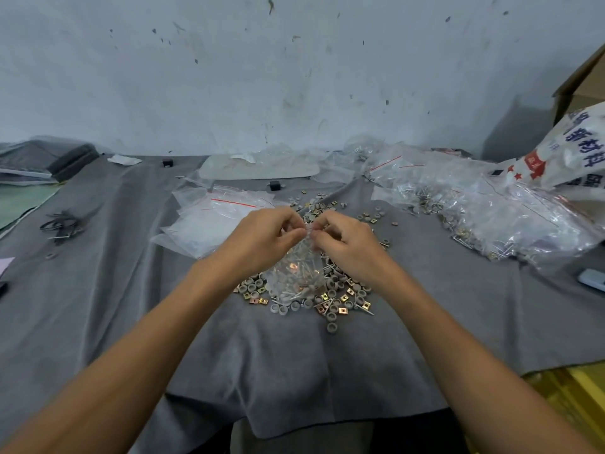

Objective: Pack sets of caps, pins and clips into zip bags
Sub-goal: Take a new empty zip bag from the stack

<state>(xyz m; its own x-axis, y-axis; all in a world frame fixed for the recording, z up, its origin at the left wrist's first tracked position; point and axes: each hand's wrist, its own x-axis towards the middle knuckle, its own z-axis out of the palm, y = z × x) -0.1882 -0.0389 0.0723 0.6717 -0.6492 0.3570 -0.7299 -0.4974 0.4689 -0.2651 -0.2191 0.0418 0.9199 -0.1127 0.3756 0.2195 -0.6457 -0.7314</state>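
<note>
At the centre of the frame, a small clear zip bag (296, 273) is hanging from its top edge, loaded with pins, grey caps and brass clips, its bottom sitting on the loose pile of caps and clips (330, 306). Both hands are pinching the bag's mouth: the left hand (268, 237) is gripping it from the left and the right hand (343, 240) from the right, their curled fingers (293, 232) almost touching each other above the contents. Around the pile, the desk (294, 371) is lying under grey cloth. Just upper left of the hands, empty zip bags (212, 217) are lying stacked; at the right, filled bags (491, 208) are heaping up.
</note>
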